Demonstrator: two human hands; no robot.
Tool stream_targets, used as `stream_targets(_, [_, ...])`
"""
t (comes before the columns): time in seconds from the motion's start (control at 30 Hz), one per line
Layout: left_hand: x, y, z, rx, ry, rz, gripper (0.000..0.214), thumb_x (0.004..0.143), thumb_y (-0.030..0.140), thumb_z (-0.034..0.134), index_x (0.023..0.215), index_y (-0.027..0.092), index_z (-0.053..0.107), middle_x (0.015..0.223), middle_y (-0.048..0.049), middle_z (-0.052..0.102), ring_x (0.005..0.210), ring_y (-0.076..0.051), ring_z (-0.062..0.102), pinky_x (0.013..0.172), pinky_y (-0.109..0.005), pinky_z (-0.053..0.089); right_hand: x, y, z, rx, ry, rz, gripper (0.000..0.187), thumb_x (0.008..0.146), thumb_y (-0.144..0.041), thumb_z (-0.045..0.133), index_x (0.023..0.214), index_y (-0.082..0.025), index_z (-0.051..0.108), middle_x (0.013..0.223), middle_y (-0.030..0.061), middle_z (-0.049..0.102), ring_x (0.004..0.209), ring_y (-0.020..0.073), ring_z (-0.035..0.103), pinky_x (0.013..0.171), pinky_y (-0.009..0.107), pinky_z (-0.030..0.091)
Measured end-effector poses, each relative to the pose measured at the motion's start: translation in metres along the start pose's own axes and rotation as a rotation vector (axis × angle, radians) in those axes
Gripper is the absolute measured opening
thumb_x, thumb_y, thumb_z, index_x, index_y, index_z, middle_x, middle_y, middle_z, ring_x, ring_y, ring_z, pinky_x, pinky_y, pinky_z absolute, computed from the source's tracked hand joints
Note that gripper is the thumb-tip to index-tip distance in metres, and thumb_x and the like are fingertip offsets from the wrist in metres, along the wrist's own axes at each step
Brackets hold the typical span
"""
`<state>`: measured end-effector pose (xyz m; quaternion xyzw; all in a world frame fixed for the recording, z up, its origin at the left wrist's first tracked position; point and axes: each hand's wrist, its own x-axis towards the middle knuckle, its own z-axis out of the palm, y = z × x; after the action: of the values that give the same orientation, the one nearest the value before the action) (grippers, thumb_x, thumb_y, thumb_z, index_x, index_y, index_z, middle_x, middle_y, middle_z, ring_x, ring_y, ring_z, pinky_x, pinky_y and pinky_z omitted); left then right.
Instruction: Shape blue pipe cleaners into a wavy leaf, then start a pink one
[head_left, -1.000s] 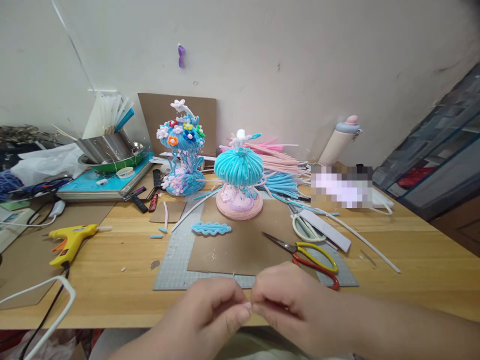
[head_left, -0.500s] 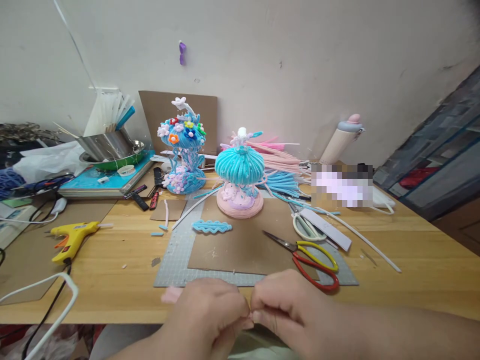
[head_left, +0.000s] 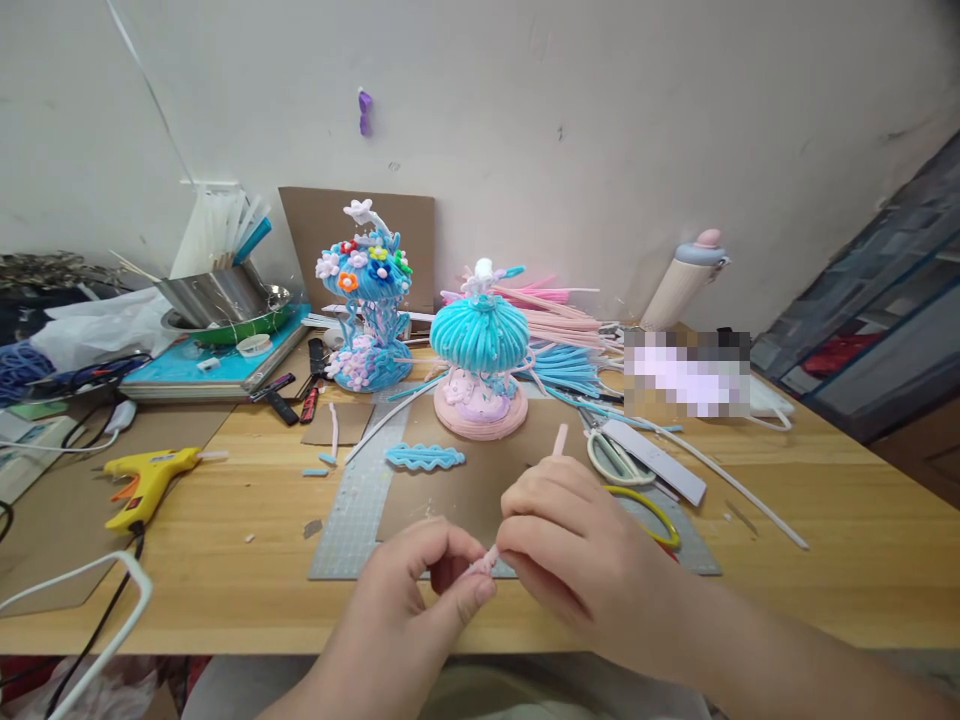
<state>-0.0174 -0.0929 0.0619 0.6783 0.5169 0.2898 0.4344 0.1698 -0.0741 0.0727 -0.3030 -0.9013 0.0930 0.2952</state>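
A pink pipe cleaner (head_left: 561,440) runs between my two hands above the front of the table. My left hand (head_left: 427,600) pinches its bent end between thumb and forefinger. My right hand (head_left: 585,550) is closed around it, and one straight end sticks up past the knuckles. Just beyond, a wavy light-blue pipe-cleaner piece (head_left: 425,457) lies on the brown cardboard (head_left: 442,495). Behind it stands a turquoise jellyfish-like figure (head_left: 480,335) on a round pink base. Scissors with a yellow handle (head_left: 652,505) are partly hidden by my right hand.
A yellow glue gun (head_left: 154,485) lies at the left with its cord. Further back stands a blue flower-covered figure (head_left: 365,270). Blue pipe cleaners (head_left: 566,370) and pale-handled scissors (head_left: 615,460) lie to the right. A grey cutting mat (head_left: 345,540) is under the cardboard.
Both hands have risen and moved away from the table's front edge. My right hand now covers most of the scissors, and the pink pipe cleaner shows between and above my hands.
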Motion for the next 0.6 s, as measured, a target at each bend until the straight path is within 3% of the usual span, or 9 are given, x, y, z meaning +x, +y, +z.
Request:
stream_targets(0.17, [0.0,-0.004,0.007,0.047,0.029,0.019,0.015,0.079,0.028,0.052,0.067,0.019,0.052,0.063,0.0018,0.048,0.061,-0.013,0.045,0.057,-0.024,0.035,-0.003,0.004,0.009,-0.187,-0.006,-0.103,0.014,0.082,-0.01,0.041,0.077,-0.016,0.052,0.079,0.0047,0.054,0.077,0.016,0.044,0.073,0.033,0.034])
stream_targets(0.4, [-0.003,-0.014,0.01,0.459,0.021,0.309,0.017,0.086,0.019,0.039,0.074,0.019,0.052,0.069,-0.0018,0.05,0.066,-0.016,0.045,0.058,-0.027,0.033,0.0,0.004,0.012,-0.321,-0.175,-0.051,0.017,0.083,-0.011,0.039,0.069,-0.018,0.046,0.07,0.002,0.048,0.066,0.0149,0.039,0.061,0.029,0.029])
stream_targets(0.5, [-0.004,-0.015,0.01,0.609,0.034,0.374,0.021,0.086,0.018,0.037,0.072,0.018,0.052,0.069,-0.0027,0.05,0.065,-0.016,0.044,0.057,-0.027,0.031,-0.003,0.012,0.015,-0.256,-0.122,0.094,0.014,0.082,-0.013,0.041,0.071,-0.018,0.048,0.072,0.0021,0.049,0.067,0.0154,0.039,0.059,0.03,0.029])
stream_targets(0.6, [-0.006,-0.018,0.01,0.674,0.043,0.414,0.02,0.086,0.017,0.037,0.075,0.018,0.053,0.069,-0.0031,0.051,0.065,-0.017,0.045,0.057,-0.028,0.031,-0.007,0.024,0.024,0.082,0.056,0.412,0.01,0.084,-0.016,0.04,0.082,-0.019,0.049,0.075,0.0015,0.051,0.069,0.0142,0.045,0.06,0.028,0.034])
